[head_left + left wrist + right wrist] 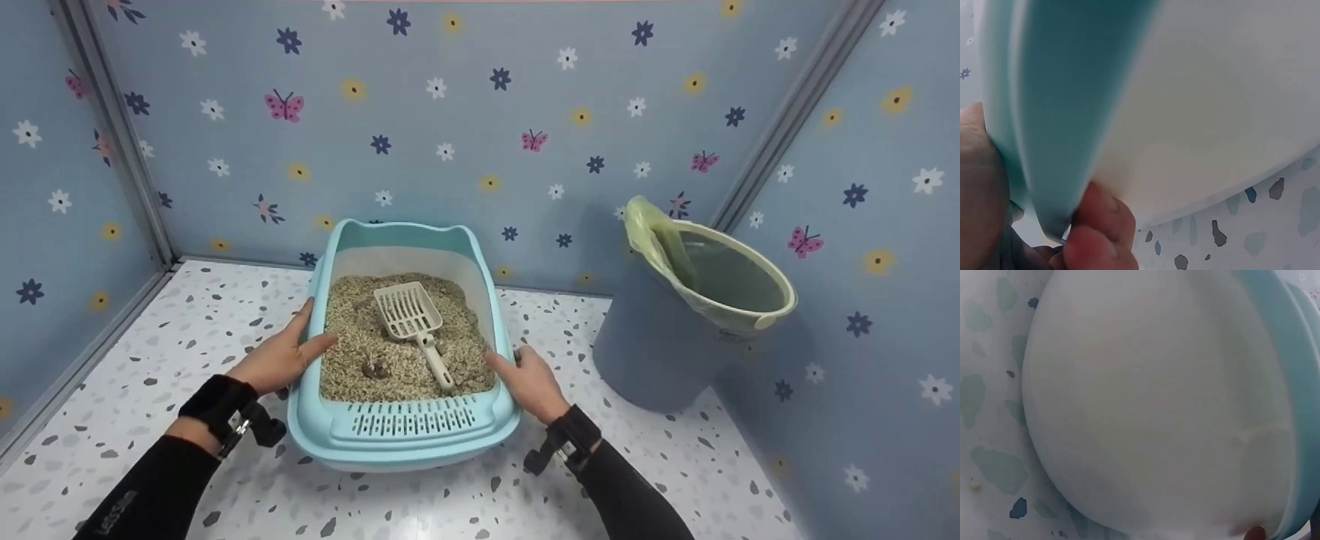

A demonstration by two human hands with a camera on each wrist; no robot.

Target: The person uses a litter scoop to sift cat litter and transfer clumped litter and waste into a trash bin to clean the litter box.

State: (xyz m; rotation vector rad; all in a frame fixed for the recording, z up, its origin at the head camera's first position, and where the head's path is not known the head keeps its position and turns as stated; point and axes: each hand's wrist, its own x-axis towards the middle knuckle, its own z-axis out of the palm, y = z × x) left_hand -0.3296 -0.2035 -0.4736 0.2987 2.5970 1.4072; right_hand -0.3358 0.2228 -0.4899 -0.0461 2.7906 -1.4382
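A litter box (405, 450) with a light blue rim and a whitish base stands on the speckled surface. Tan litter (352, 322) fills it, with a dark clump (376, 366) near the front left. On the litter lies a beige slotted litter scoop (410, 311), its handle toward the front right. My left hand (281, 358) grips the left rim, thumb over the top; in the left wrist view its fingers (1103, 219) curl under the blue edge. Across from it, my right hand (531, 381) holds the right rim, and a fingertip (1255, 533) shows beneath it in the right wrist view.
To the right stands a grey-blue trash bin (660, 352) with a cream rim and a yellowish bag (652, 232) folded over its edge. Flower-patterned panels (465, 112) enclose the back and both sides. White speckled flooring (150, 405) lies around the box.
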